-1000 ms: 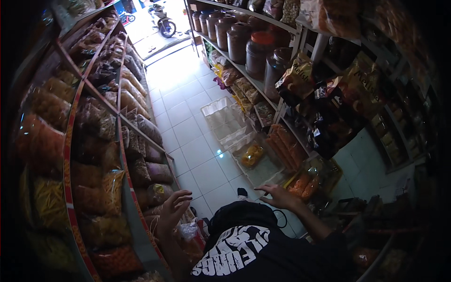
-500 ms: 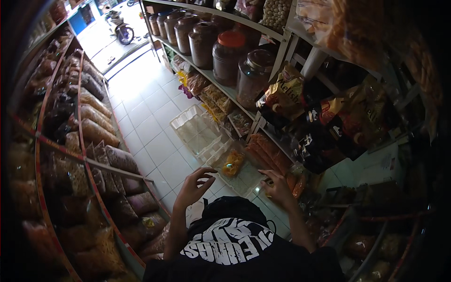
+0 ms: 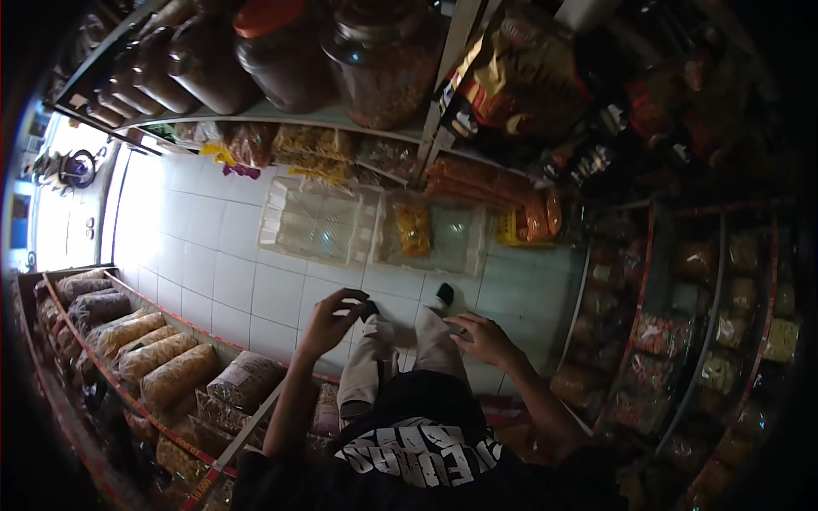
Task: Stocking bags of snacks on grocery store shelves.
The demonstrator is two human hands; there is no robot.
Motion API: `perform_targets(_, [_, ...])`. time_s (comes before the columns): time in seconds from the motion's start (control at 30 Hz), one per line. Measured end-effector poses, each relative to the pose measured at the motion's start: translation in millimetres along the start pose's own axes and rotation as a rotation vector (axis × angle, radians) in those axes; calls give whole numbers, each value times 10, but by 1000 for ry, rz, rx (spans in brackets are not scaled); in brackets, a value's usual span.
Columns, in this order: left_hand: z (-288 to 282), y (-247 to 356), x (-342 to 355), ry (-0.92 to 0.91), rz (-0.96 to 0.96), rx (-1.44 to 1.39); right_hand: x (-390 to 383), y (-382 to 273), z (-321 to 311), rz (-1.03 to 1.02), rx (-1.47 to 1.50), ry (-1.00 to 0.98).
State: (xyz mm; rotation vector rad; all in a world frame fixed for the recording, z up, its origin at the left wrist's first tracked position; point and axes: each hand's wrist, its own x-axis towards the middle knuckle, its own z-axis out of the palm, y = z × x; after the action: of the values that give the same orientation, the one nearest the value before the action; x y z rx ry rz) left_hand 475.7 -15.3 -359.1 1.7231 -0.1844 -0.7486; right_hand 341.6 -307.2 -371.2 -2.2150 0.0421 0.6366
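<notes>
My left hand (image 3: 331,322) hangs in the air before my body, fingers loosely curved and apart, with nothing in it. Level with it, my right hand (image 3: 487,339) is likewise empty, its fingers bent and pointing inward. Beyond both hands, two white plastic crates rest side by side on the tiled floor. The left crate (image 3: 294,235) holds nothing that I can make out. A clear bag of yellow-orange snacks (image 3: 415,228) lies in the right crate (image 3: 460,247). Neither hand touches the crates or the bag.
Shelves with large lidded jars (image 3: 281,55) run along the far side. Long orange packs (image 3: 477,179) lie beside a yellow basket (image 3: 511,228). Bagged goods (image 3: 179,375) fill the left rack, and another rack (image 3: 656,341) stands at right. Dark gold-printed bags (image 3: 528,77) hang far right.
My view has turned to the right, so the doorway and jars have swung left and the crates lie more squarely ahead. My legs now show. Both hands stay raised and empty.
</notes>
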Motion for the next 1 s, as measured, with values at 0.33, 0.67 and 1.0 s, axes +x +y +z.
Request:
perform_targets(0.33, [-107, -1603, 1341, 136, -123, 30, 1045, 1414, 1436, 247, 267, -197])
perform_targets(0.67, [711, -3033, 1587, 57, -399, -137, 3577, 3894, 2485, 329, 200, 513])
perform_targets(1.0, [966, -3300, 1378, 144, -551, -236, 3912, 4222, 2473, 822, 925, 228])
